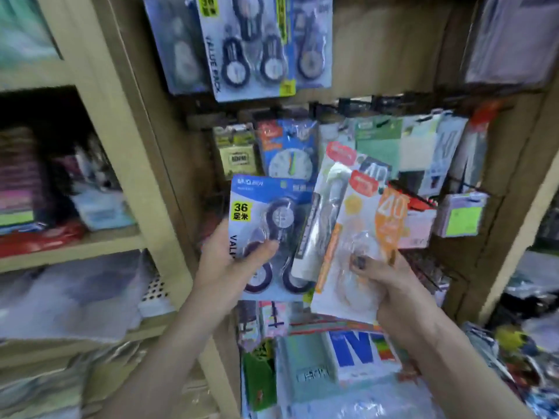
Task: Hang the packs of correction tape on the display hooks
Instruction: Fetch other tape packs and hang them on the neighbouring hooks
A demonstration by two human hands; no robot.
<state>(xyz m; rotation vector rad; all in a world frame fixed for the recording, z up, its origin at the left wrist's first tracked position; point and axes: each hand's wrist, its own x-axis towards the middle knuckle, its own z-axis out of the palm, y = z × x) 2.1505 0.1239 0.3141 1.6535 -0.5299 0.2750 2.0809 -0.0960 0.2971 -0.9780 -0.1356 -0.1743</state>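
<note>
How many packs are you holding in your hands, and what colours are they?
Blue pack with the yellow 36 label, held in the left hand: 1
White and orange pack marked 40, in the right hand: 1
White and grey pack tucked behind it, in the right hand: 1
Total: 3

Stationery shop: carded correction tape packs [251,46] hang from display hooks [357,104] on a wooden rack [381,49], beside shelves [99,240] stacked with packaged goods

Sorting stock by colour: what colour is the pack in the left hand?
Blue pack, with a yellow "36" label; head view.
</note>
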